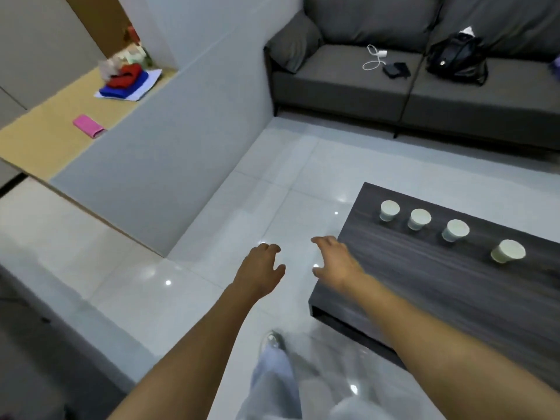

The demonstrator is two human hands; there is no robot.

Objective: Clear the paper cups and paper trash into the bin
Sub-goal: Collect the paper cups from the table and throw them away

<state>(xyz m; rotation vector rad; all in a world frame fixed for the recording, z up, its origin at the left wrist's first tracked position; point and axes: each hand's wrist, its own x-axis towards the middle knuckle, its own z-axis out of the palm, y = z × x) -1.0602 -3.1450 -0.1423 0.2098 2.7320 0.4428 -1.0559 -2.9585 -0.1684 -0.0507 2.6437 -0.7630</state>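
Beyond the right hand [336, 262], on the dark wood-grain desk [424, 283], four paper cups stand upright in a slanting row, each apart from the next: the nearest cup [508, 251] sits furthest to the right of that hand, then the second cup [455, 230], the third cup [419, 219] and the farthest cup [389, 211]. None of them is touched. The right hand hovers over the desk's near left corner with its fingers loosely spread and holding nothing. Just to its left, the left hand [261, 269] hangs over the glossy white tiled floor [272, 183], fingers relaxed and slightly curled, also holding nothing; the two hands are near each other but apart. Below the hands a leg in pale trousers and a shoe [272, 341] show, blurred. Far ahead of the right hand stands a grey sofa [348, 83] carrying a white charger cable [375, 59], a small dark item [396, 70] and a black bag [457, 59]. Far ahead and left of the left hand, a tan ledge [51, 128] holds a pink object [88, 125] and a pile of red and blue cloth [127, 81].
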